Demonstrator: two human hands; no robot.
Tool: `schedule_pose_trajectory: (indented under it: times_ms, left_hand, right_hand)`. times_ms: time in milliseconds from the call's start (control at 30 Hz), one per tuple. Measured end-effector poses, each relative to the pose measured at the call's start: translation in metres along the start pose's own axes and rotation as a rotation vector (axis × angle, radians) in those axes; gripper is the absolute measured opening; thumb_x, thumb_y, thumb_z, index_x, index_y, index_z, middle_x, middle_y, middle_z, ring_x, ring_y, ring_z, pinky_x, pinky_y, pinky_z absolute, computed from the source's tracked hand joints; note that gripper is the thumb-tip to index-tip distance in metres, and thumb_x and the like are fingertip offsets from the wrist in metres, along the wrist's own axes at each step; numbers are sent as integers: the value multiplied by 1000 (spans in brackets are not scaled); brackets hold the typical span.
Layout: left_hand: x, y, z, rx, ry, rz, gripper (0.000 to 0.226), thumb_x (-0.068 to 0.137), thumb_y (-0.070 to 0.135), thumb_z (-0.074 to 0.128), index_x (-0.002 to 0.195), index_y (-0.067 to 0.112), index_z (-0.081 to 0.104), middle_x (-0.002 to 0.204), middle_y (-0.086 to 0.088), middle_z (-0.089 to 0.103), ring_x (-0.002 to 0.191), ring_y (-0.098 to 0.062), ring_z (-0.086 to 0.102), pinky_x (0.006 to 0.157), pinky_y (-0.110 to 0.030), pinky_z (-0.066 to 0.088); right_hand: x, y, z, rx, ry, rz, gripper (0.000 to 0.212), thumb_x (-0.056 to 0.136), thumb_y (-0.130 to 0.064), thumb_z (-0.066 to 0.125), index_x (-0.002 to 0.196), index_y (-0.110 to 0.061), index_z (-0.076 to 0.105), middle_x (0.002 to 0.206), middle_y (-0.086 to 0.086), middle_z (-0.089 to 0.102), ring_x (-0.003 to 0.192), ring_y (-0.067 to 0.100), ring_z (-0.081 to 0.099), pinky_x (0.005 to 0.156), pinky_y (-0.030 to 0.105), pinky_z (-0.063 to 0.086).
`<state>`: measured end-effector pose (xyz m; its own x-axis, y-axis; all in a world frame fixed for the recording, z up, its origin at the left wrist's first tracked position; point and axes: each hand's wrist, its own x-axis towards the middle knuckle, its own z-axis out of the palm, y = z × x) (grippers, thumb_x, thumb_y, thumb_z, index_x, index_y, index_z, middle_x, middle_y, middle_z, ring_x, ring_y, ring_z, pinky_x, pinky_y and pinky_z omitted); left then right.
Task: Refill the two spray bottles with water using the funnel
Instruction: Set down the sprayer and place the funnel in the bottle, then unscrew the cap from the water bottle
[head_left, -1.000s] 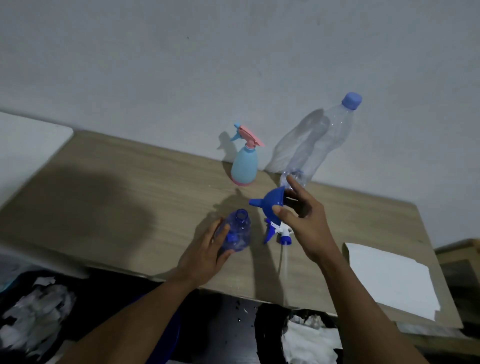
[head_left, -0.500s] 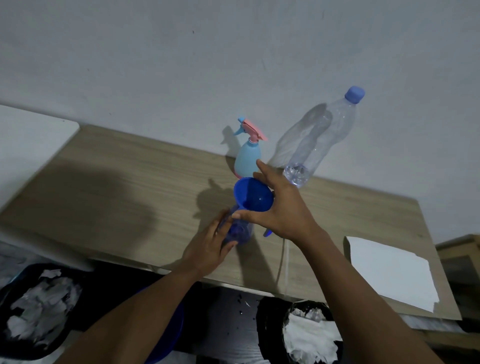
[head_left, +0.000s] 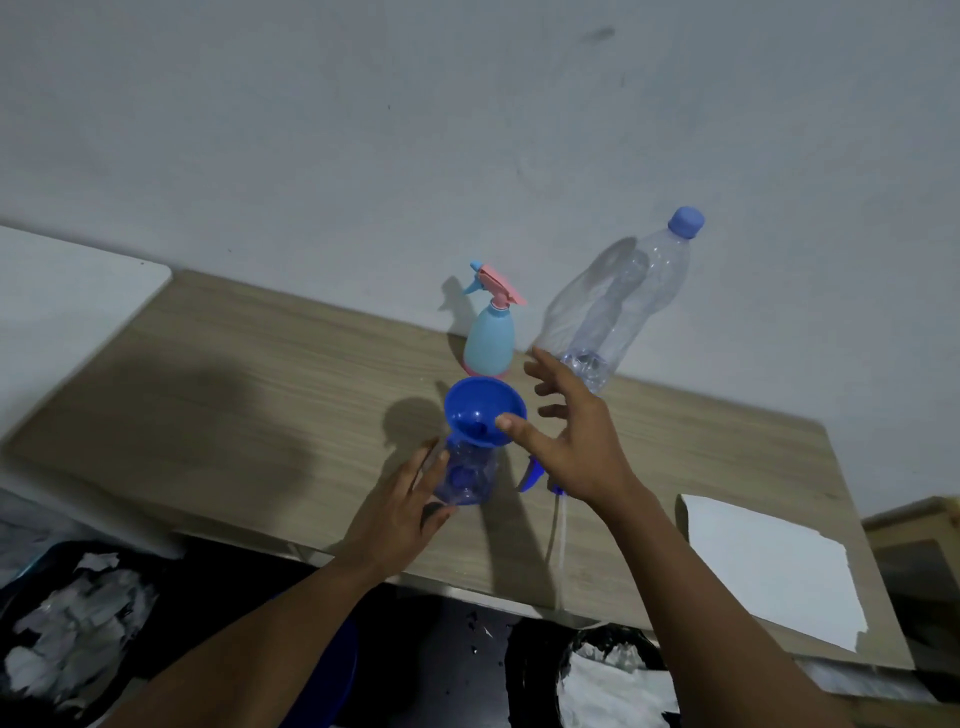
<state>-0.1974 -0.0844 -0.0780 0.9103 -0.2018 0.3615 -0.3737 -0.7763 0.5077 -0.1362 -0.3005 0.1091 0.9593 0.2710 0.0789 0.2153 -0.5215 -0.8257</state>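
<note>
Blue plastic funnel (head_left: 483, 410), a moment earlier carried in right hand (head_left: 576, 447), now sat in neck of translucent blue spray bottle (head_left: 467, 478), centre of frame, on wooden desk (head_left: 260, 389).

Right hand had let go: fingers (head_left: 540, 364) spread apart, thumb tip at funnel rim, contact unclear.

Left hand (head_left: 400, 514) steadied bottle as before, fingers and thumb clamped round body.

Blue-white spray head (head_left: 530, 475) lay just right of bottle.

Judgement: funnel placed, first bottle ready for pouring; clear capped water bottle (head_left: 623, 306), upper right, likely next.

Pale blue pink-trigger spray bottle (head_left: 488, 343) by wall, head on, not yet done.
</note>
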Motion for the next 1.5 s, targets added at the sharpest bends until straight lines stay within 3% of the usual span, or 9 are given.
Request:
schedule_pose_trajectory:
  times_ms: [200, 300, 367, 500, 700, 867, 967, 1233, 1500]
  left_hand:
    - [-37, 47, -3, 44, 84, -144, 70, 96, 66, 35, 147, 17, 33, 141, -6, 41, 123, -25, 46, 101, -41, 47]
    - [-35, 87, 4, -116, 34, -111, 65, 93, 69, 40, 150, 43, 23, 146, 13, 33, 127, -12, 39, 103, -26, 44]
    - [-8, 116, 6, -269, -15, -104, 67, 91, 65, 49, 147, 58, 14, 147, 31, 25, 130, -3, 38, 99, -17, 47]
    - [92, 172, 8, -412, 109, -100, 63, 92, 43, 61, 144, 49, 27, 134, 16, 47, 122, -4, 51, 99, -17, 44]
    - [250, 221, -10, -555, 274, -441, 64, 98, 32, 58, 153, 26, 25, 150, -4, 40, 137, -22, 42, 111, -41, 43]
    - [305, 210, -25, -590, 68, -552, 65, 104, 33, 48, 159, 24, 14, 162, -6, 29, 146, -27, 32, 115, -35, 30]
    - [307, 203, -24, -595, -2, -516, 57, 102, 27, 53, 154, 25, 30, 153, -5, 45, 138, -28, 46, 113, -36, 36]
    - [247, 241, -30, -640, 147, -454, 57, 94, 24, 67, 147, 26, 45, 136, 2, 61, 119, -17, 59, 104, -37, 50]
    - [168, 276, -41, -728, 110, -390, 61, 88, 17, 75, 143, 26, 51, 113, 15, 68, 97, 6, 66, 84, -9, 52]
  right_hand:
    - [-19, 50, -34, 103, 229, 128, 57, 88, -35, 74, 140, -24, 52, 124, -5, 65, 106, 8, 63, 87, 33, 58]
    - [-20, 73, -62, 84, 308, 200, 53, 91, -29, 71, 139, -17, 52, 122, 1, 66, 102, 13, 65, 84, 25, 56]
    - [-14, 84, -82, 102, 342, 250, 49, 94, -29, 68, 139, -16, 53, 122, 5, 66, 101, 15, 65, 89, 32, 56]
    - [15, 86, -123, 197, 364, 280, 41, 100, -31, 59, 138, -17, 56, 124, 4, 65, 109, 21, 65, 100, 52, 53]
    - [63, 52, -164, 263, 253, 235, 43, 106, -34, 43, 144, -15, 50, 135, 0, 58, 118, 22, 59, 106, 47, 49]
    - [85, 45, -170, 290, 134, 188, 33, 108, -31, 38, 136, -24, 55, 123, -8, 59, 120, 19, 56, 110, 46, 45]
    - [88, 54, -166, 345, 121, 204, 42, 105, -35, 42, 144, -20, 51, 141, -3, 58, 127, 18, 56, 110, 44, 45]
    - [15, 51, -168, 455, 211, 86, 38, 105, -20, 47, 139, -37, 54, 132, -22, 60, 127, 7, 58, 104, 32, 49]
    - [-79, 53, -177, 413, 194, 64, 41, 105, -12, 48, 138, -35, 54, 136, -21, 60, 124, 4, 61, 112, 43, 45]
